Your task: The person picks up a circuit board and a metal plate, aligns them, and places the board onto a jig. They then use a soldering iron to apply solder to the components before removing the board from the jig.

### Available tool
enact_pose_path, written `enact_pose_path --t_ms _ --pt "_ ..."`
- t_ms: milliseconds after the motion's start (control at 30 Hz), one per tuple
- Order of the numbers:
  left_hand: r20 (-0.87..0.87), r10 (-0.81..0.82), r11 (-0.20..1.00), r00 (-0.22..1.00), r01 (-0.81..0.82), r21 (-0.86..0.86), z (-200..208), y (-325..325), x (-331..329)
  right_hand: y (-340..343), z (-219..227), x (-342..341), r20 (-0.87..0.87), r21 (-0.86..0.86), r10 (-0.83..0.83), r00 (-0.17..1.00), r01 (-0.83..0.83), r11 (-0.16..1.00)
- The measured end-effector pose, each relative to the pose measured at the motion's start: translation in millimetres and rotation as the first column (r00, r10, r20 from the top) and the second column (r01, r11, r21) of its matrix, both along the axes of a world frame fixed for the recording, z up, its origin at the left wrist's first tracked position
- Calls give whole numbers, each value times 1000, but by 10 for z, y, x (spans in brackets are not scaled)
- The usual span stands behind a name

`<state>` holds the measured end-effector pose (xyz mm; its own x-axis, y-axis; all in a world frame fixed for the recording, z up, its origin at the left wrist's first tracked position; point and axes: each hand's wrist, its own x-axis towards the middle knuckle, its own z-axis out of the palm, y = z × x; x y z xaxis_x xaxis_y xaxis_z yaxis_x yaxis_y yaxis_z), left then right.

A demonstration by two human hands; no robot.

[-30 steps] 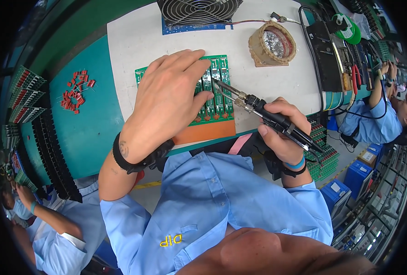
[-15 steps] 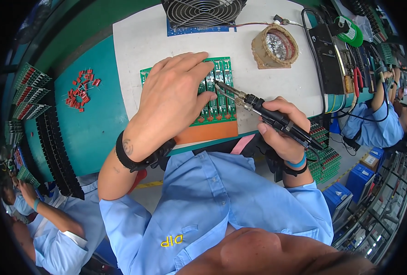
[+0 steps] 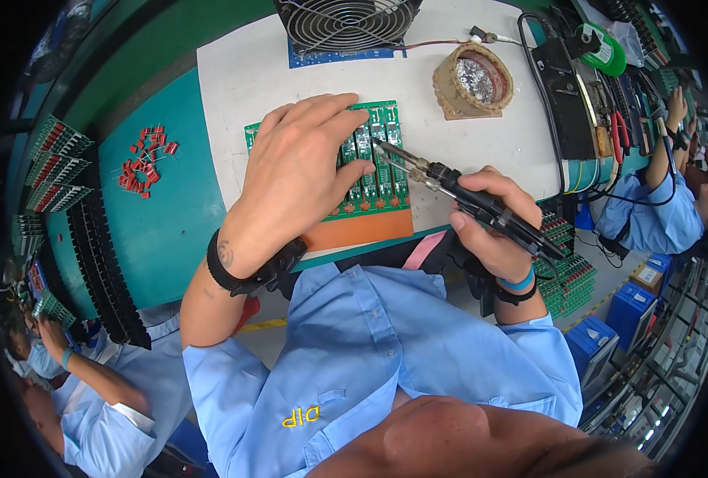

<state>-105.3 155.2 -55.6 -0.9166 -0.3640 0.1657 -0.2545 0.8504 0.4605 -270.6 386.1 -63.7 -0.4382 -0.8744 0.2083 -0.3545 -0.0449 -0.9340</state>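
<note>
Center frame: left hand (image 3: 300, 159) is lying half-open across green, silver-speckled circuit board (image 3: 382, 182); right hand (image 3: 499, 248) is gripping soldering iron (image 3: 447, 180); white paper (image 3: 513, 151) is extending past board's right edge

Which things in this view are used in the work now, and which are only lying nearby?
In use:
green circuit-board panel, under the left hand
black-handled soldering tool, in the right hand

Nearby, untouched, seemingly not in use:
red components
fan with metal grille
round brown container
</note>
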Motion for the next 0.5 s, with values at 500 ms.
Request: enact_pose_path --t_ms 500 --pt "-49 1 999 999 -4 -48 5 -51 76 -34 -3 45 -1 -59 20 1000 -20 998"
